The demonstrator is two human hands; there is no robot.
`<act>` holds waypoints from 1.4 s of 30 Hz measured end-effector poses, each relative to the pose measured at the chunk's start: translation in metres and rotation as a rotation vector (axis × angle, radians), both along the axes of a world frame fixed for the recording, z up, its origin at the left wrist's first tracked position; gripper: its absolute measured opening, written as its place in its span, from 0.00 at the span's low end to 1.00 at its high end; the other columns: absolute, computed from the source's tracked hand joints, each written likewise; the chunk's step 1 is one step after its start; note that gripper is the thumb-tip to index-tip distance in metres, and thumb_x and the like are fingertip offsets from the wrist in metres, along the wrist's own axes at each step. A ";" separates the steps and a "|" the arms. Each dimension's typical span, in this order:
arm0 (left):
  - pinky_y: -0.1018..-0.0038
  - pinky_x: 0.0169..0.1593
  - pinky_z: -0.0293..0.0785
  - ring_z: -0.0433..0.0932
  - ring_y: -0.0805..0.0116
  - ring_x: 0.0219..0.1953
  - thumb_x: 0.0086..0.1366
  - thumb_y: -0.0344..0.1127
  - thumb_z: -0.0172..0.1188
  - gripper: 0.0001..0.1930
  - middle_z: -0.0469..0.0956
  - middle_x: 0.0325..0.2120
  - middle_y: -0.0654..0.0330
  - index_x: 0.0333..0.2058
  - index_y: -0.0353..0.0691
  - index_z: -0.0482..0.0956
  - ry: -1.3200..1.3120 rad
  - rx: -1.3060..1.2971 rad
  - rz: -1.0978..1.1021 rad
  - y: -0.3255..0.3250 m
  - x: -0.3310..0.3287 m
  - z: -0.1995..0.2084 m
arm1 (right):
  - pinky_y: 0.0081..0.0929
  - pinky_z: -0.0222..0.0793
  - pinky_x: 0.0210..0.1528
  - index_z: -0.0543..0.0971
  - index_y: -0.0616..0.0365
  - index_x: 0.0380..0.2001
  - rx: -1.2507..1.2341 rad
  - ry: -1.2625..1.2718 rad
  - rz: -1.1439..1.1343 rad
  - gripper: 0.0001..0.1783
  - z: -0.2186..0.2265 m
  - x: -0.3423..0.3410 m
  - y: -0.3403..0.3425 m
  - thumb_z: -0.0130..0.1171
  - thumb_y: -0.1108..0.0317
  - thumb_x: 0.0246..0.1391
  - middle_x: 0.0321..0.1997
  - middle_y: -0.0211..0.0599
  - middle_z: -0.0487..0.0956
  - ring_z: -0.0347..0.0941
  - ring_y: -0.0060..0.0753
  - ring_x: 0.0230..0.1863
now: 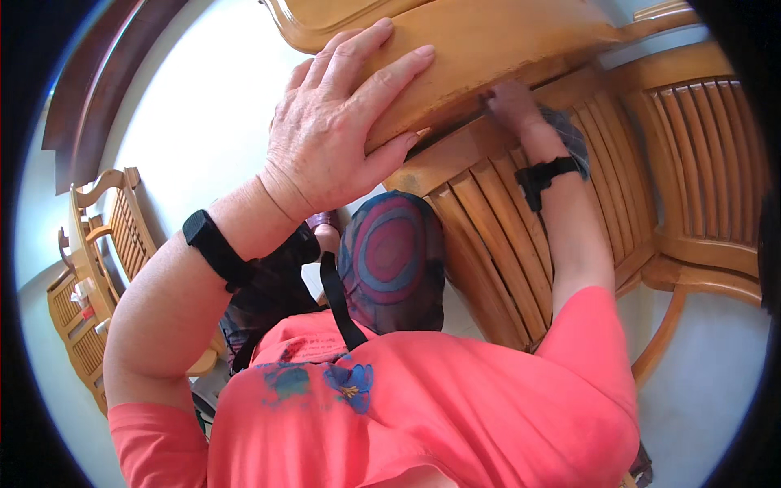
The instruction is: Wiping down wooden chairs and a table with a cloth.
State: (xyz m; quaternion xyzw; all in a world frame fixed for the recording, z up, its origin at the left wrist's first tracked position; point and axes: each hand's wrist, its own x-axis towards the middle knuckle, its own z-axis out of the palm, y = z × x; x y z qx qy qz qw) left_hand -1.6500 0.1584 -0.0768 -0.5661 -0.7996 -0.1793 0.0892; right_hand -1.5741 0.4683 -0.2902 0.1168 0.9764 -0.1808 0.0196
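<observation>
My left hand lies with its fingers spread on a broad, smooth panel of honey-coloured wood, part of a piece of furniture. Below the panel's lower edge, my right hand reaches in with its fingers curled, slightly smeared by motion. A grey-blue cloth trails from this hand beneath the wrist; the grip on it is partly hidden. Under the right forearm stretches a slatted wooden bench seat. Black straps circle both my forearms.
A slatted wooden backrest rises at the right. More slatted wooden furniture stands at the far left by the wall. My knee in patterned trousers is close to the bench seat. The floor is pale and bright.
</observation>
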 end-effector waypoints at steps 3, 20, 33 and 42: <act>0.56 0.62 0.65 0.69 0.47 0.60 0.50 0.39 0.68 0.38 0.65 0.64 0.48 0.64 0.53 0.70 0.000 0.003 -0.015 -0.001 0.000 0.000 | 0.48 0.71 0.44 0.78 0.54 0.32 -0.055 0.118 0.125 0.06 -0.001 -0.001 -0.001 0.53 0.73 0.51 0.40 0.45 0.79 0.75 0.56 0.42; 0.57 0.61 0.66 0.70 0.47 0.60 0.51 0.41 0.68 0.37 0.66 0.63 0.48 0.64 0.54 0.70 -0.005 0.071 -0.059 0.005 -0.001 0.002 | 0.49 0.72 0.43 0.79 0.54 0.30 0.047 0.133 -0.259 0.06 -0.024 0.017 0.062 0.57 0.65 0.53 0.36 0.48 0.81 0.77 0.55 0.40; 0.53 0.59 0.68 0.70 0.40 0.59 0.49 0.42 0.70 0.38 0.67 0.59 0.40 0.61 0.44 0.72 -0.002 0.082 -0.079 0.002 0.001 0.006 | 0.46 0.74 0.49 0.81 0.53 0.45 0.286 0.109 -0.185 0.16 -0.012 0.040 0.009 0.45 0.68 0.61 0.46 0.45 0.82 0.79 0.52 0.47; 0.53 0.58 0.69 0.71 0.41 0.58 0.50 0.42 0.69 0.36 0.67 0.58 0.40 0.60 0.43 0.73 -0.005 0.095 -0.093 -0.001 0.002 0.009 | 0.42 0.72 0.54 0.83 0.54 0.42 0.214 0.225 -0.124 0.16 -0.016 0.043 -0.021 0.48 0.73 0.56 0.49 0.41 0.82 0.77 0.48 0.50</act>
